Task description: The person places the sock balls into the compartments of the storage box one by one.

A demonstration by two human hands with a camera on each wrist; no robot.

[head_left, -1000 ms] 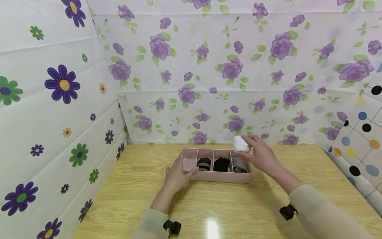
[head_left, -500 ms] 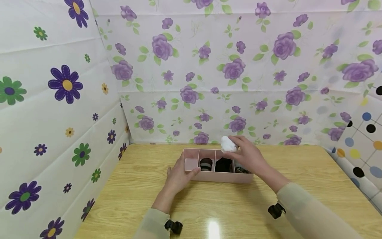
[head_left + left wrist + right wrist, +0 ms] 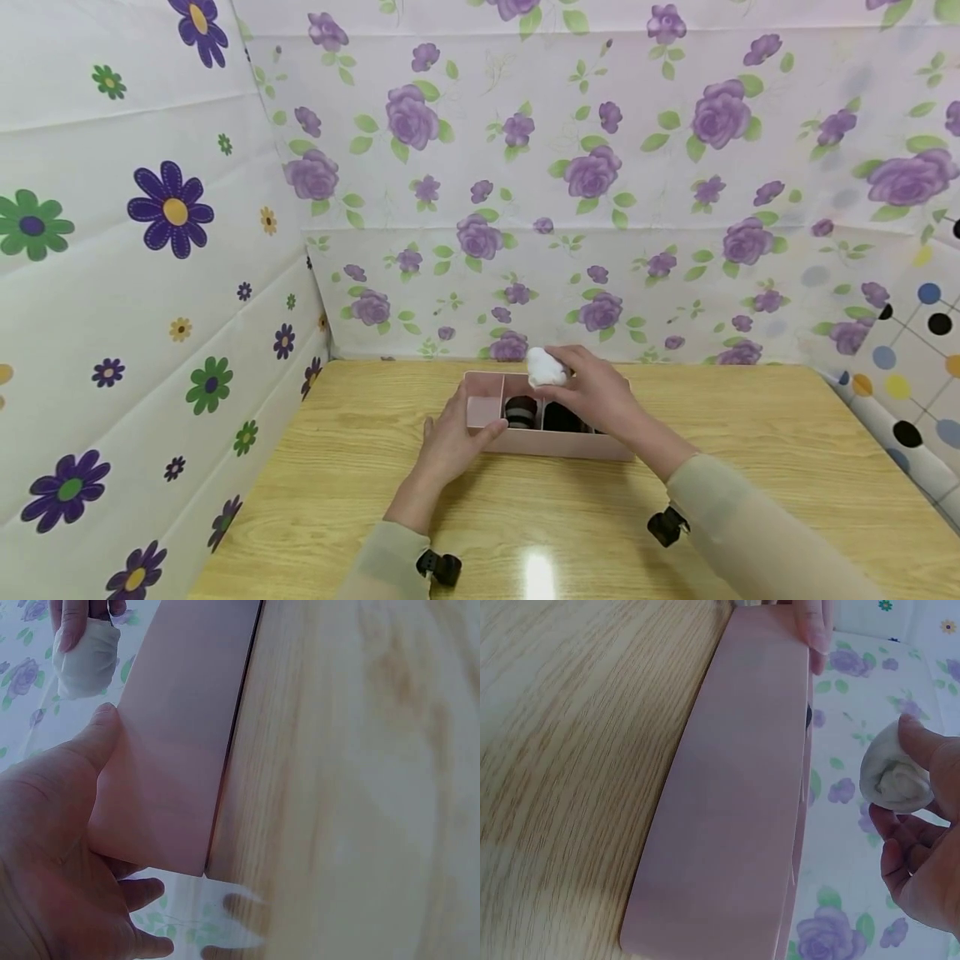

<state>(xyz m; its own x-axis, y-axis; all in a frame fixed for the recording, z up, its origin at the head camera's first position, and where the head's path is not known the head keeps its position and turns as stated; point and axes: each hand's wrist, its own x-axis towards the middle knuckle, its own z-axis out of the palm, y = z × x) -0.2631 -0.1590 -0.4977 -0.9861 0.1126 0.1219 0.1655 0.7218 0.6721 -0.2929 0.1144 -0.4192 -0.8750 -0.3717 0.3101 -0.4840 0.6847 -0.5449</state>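
A long pink organizer box (image 3: 555, 445), divided into compartments, sits on the table. My left hand (image 3: 452, 440) grips its left end, thumb at the front rim and fingers around the end wall. In the head view my right hand (image 3: 596, 392) pinches a rolled white sock (image 3: 545, 367) between thumb and fingers, above the box's second compartment from the left. The right wrist view shows the coiled end of the white sock (image 3: 896, 778). Inside the box are a dark striped rolled sock (image 3: 521, 412) and a black sock (image 3: 561, 418). My right hand hides the rightmost compartment.
The wooden table (image 3: 352, 467) extends around the box. A flowered cloth wall (image 3: 465, 167) rises behind it, with a daisy-print wall (image 3: 150, 333) at left and a dotted wall (image 3: 907, 358) at right. Cameras are strapped to both wrists.
My right hand has carried the white sock leftward across the box, from over its right end to over the second compartment. My left hand keeps its hold on the left end.
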